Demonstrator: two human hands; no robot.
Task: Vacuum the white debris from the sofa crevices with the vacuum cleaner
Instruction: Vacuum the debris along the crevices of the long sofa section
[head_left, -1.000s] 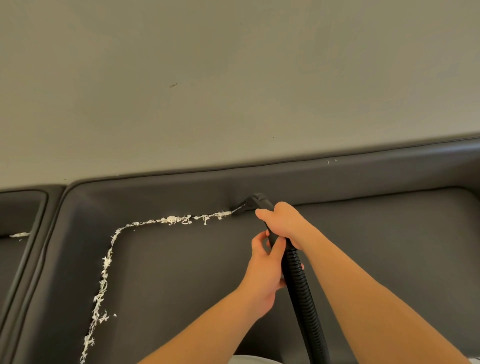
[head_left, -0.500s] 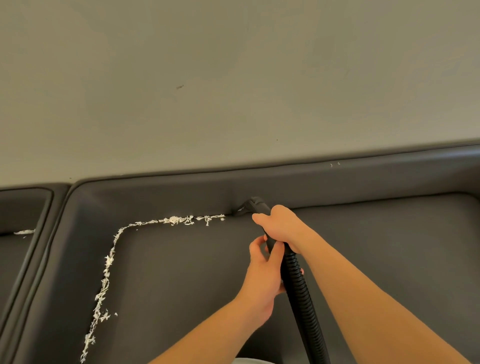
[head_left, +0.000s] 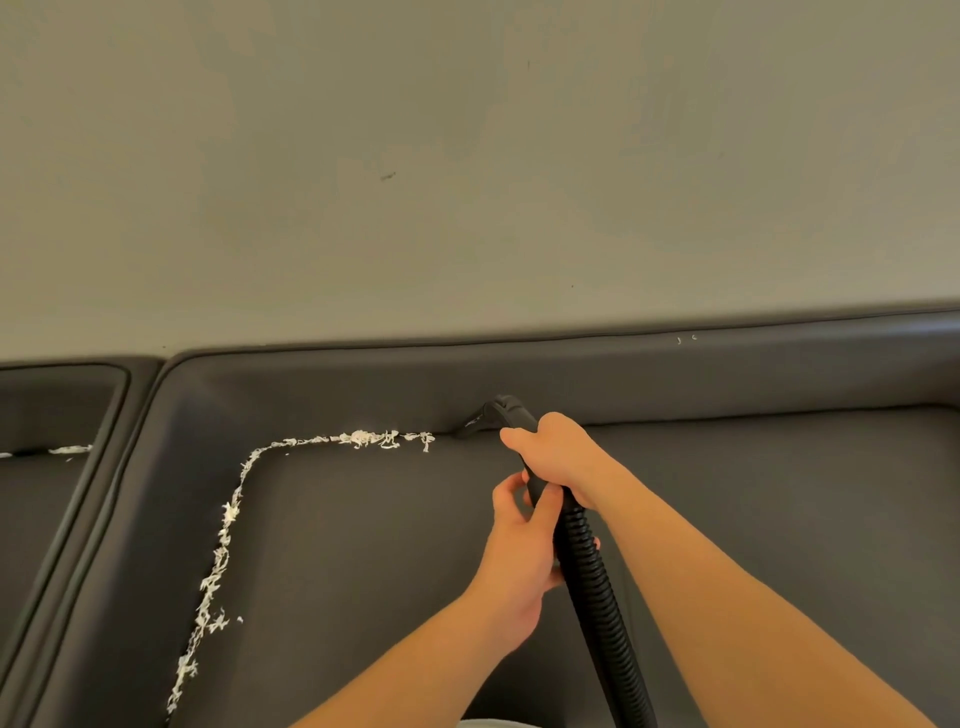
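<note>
White debris (head_left: 363, 439), shredded and papery, lies just left of the nozzle (head_left: 485, 418) along the sofa's (head_left: 363, 545) back crevice, then bends at the corner and runs down the side crevice toward me. That first stretch has its long axis straight out from the nozzle tip, so I judge the next move is a push leftward along the seam. My right hand (head_left: 558, 457) is nearer the nozzle, fingers wrapped round the smooth black neck. My left hand (head_left: 519, 551) sits just behind it, fingers and thumb curled round the ribbed hose (head_left: 597, 587). Dark, smooth leather-like cushions meet in soft rounded folds. A few more flecks lie in the next seat's crevice, well left of the nozzle.
</note>
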